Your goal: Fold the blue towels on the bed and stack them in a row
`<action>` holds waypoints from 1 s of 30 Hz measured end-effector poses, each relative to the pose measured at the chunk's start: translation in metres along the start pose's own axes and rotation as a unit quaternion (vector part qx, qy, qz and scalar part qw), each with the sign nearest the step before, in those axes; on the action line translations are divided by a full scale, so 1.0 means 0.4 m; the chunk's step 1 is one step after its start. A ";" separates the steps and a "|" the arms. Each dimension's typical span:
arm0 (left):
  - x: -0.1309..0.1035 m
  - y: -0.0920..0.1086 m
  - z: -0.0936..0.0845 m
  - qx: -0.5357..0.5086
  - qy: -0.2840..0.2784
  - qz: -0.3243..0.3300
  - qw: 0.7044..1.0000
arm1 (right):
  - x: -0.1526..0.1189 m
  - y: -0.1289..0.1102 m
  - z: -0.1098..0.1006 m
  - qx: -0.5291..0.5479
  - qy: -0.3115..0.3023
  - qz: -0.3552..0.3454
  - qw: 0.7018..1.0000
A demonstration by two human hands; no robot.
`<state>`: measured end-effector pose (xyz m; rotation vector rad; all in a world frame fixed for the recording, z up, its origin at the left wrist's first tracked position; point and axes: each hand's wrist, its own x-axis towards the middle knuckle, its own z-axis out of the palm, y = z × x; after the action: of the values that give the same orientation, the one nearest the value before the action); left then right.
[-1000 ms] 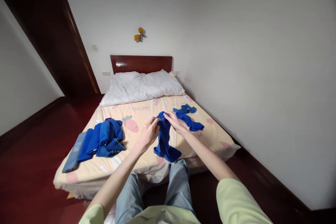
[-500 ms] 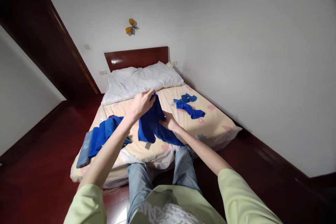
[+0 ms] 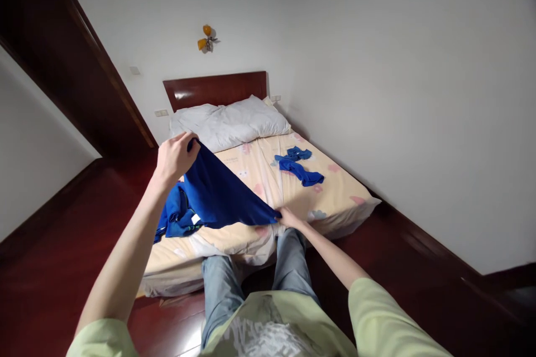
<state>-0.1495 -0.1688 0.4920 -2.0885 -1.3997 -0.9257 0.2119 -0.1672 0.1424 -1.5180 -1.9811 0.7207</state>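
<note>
A blue garment (image 3: 221,192) is stretched between my two hands above the near part of the bed; I cannot tell its exact kind. My left hand (image 3: 173,157), raised at the left, pinches its upper corner. Lower down and to the right, my right hand (image 3: 290,217) grips the opposite end near the bed's front edge. Behind the cloth at the left lies a pile of folded blue clothes (image 3: 178,215), partly hidden by the garment and my left arm. Two small crumpled pieces, a bright blue cloth (image 3: 304,173) and a teal-blue cloth (image 3: 296,153), lie on the right side.
The bed has a pale patterned sheet (image 3: 341,189), white pillows (image 3: 234,122) and a dark wooden headboard (image 3: 218,89). A white wall (image 3: 397,100) runs along the right. Dark red floor (image 3: 50,268) surrounds the bed. My knees are close to its front edge.
My left hand has moved left and my right hand down and to the right. The blue garment, bunched and hanging before, is now pulled out wide between them.
</note>
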 end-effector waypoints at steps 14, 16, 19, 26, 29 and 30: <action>-0.059 -0.294 -0.070 0.055 -0.043 -0.037 0.997 | 0.018 0.106 -0.436 0.192 0.196 0.006 0.962; -0.069 -0.335 -0.055 0.045 -0.062 -0.026 0.997 | 0.031 0.095 -0.558 0.223 0.213 0.006 0.951; -0.087 -0.380 -0.028 0.017 -0.075 -0.008 0.997 | 0.043 0.077 -0.716 0.259 0.240 -0.002 0.935; -0.132 -0.407 0.030 -0.004 -0.032 -0.044 0.998 | 0.044 0.035 -0.861 0.314 0.323 -0.083 0.889; -0.132 -0.397 0.031 0.004 -0.038 -0.072 0.997 | 0.042 0.029 -0.860 0.326 0.345 -0.096 0.875; -0.130 -0.391 0.028 0.004 -0.042 -0.088 0.995 | 0.041 0.029 -0.859 0.328 0.349 -0.099 0.872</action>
<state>-0.3045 -0.1341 0.4467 -2.0447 -1.6501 -0.9063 0.4551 -0.1178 0.3807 -0.9433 -1.1463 0.5595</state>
